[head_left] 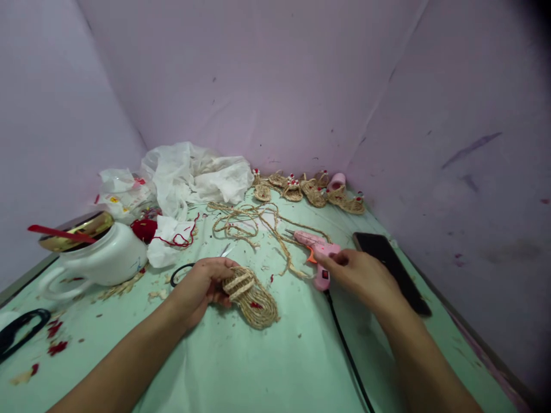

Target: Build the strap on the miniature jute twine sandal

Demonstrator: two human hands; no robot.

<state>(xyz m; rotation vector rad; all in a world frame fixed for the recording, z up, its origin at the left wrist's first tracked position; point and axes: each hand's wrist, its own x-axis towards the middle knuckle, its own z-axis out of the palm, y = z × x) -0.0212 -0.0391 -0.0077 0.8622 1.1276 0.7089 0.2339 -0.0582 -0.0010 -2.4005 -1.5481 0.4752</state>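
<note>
My left hand [202, 285] grips the heel end of a small woven jute sandal [253, 297] that rests on the pale green table [267, 361]. My right hand [353, 272] lies over the handle of a pink glue gun [317, 252], fingers curled on it; its nozzle points left towards a tangle of jute cord [247, 221]. The gun's black cable [344, 344] runs towards me along the table.
A row of finished little jute sandals [310, 190] lines the back wall. A black phone [390, 267] lies right of the gun. On the left are a white pot with a gold lid [101, 252], crumpled white plastic bags [189, 175], red yarn [144, 229] and scissors [19, 332].
</note>
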